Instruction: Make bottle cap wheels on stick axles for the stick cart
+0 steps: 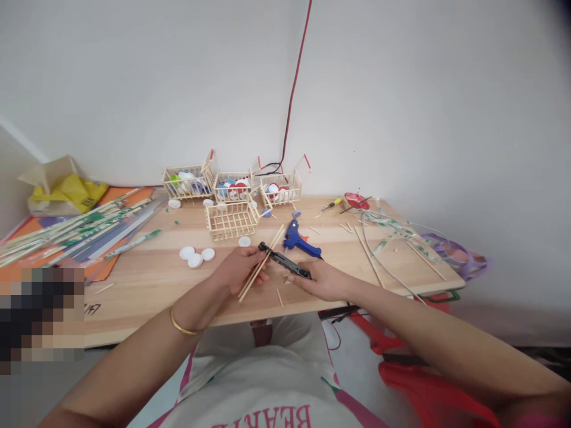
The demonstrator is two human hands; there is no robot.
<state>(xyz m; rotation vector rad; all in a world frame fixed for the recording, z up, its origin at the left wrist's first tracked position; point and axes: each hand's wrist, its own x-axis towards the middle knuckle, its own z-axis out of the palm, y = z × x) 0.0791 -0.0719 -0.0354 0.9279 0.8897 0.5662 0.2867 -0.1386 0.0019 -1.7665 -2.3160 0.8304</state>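
My left hand (239,268) is closed around thin wooden sticks (263,261) that slant up to the right over the wooden table (147,276). My right hand (322,279) grips the handle end of a black cutting tool (285,261), whose tip meets the sticks near my left fingers. A gold bangle (182,327) circles my left wrist. Just behind the tool lies a blue glue gun (300,239).
An empty stick basket (232,220) stands behind my hands, three more baskets (232,185) with bottle caps along the wall. White caps (196,255) lie left of my hand. Long sticks and coloured paper (80,229) cover the left side; strips and sticks (383,238) the right. A red cable (292,89) hangs down the wall.
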